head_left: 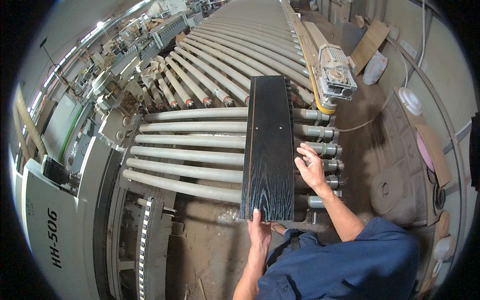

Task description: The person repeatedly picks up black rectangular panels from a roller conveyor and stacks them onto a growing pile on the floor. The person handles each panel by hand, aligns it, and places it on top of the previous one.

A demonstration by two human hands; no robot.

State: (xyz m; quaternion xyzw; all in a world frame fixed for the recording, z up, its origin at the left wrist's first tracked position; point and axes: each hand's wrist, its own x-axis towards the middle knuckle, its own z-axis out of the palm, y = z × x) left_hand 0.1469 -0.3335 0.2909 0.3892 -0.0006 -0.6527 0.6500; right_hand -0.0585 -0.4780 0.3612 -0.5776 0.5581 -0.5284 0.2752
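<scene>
A long dark wood-grain board [270, 150] lies lengthwise across the grey rollers [192, 157], its near end jutting past the closest one. Two small holes or pins show on its top face, and a thin brown line runs along its left side. My left hand [259, 231] grips the near end, thumb on top and fingers hidden underneath. Just off the board's right edge is my right hand [311, 167], its fingers apart and holding nothing, above the roller ends.
A large white machine [60, 225] stands at my left. Beyond, a curved roller conveyor [240, 45] runs away from me, with a motor [336, 70] on its right side. Along the right wall are a leaning brown panel [369, 46] and round discs [410, 101].
</scene>
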